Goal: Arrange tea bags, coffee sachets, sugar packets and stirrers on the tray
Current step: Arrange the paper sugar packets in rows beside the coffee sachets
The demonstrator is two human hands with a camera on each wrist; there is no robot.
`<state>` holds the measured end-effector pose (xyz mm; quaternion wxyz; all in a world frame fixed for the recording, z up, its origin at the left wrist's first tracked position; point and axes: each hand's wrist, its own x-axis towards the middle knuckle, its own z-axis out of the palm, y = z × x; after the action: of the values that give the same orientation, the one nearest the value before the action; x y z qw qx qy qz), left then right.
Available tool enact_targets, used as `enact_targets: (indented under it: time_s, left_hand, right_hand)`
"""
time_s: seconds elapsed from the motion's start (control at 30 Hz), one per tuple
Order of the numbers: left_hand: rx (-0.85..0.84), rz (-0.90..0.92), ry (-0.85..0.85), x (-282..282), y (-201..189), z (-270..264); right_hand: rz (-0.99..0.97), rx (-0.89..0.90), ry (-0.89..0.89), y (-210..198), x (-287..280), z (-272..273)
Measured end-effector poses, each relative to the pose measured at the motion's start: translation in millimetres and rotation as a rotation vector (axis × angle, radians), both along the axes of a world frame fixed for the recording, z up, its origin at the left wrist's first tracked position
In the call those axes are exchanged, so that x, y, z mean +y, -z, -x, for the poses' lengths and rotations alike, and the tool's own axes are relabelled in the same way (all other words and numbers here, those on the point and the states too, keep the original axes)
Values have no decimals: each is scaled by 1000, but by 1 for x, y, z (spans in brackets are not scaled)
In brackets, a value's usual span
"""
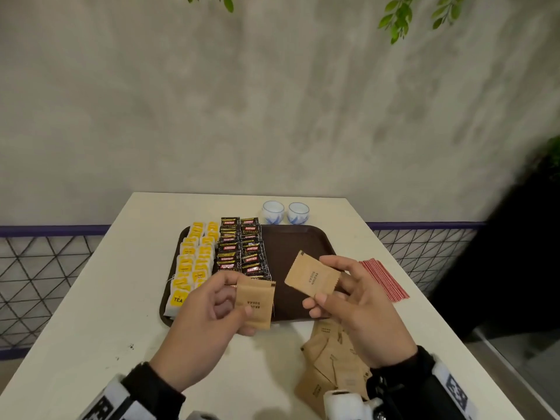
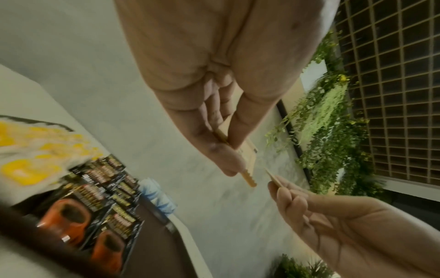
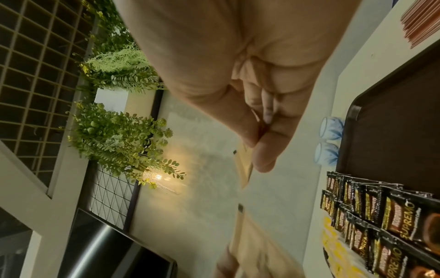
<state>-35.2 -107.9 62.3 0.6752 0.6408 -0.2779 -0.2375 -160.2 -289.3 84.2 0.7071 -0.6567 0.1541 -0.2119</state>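
Observation:
A dark brown tray lies on the white table. Yellow tea bags fill its left side, and black coffee sachets stand in two rows beside them. My left hand pinches a brown sugar packet over the tray's near edge. My right hand pinches a second brown sugar packet above the tray's bare right half. In the left wrist view my left hand pinches its packet edge-on. In the right wrist view my right hand pinches its packet.
A loose pile of brown sugar packets lies on the table under my right wrist. Red stirrers lie in a bundle right of the tray. Two white-and-blue cups stand behind the tray. A grey wall rises behind the table.

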Motion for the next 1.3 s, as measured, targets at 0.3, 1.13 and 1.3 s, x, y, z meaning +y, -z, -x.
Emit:
enact_targets:
  time_s: [0.3,1.13,1.3]
  left_hand:
    - [41,-100,-77,-9,20,-21]
    - [-59,-287,-292,-72,50,-97]
    - [-56,-301,-295,-70,51,-92]
  right_hand:
    - [82,125,82,-2,-36,-33]
    - [478,526,186,118,-176,-313]
    - [554,425,226,125,-176,-319]
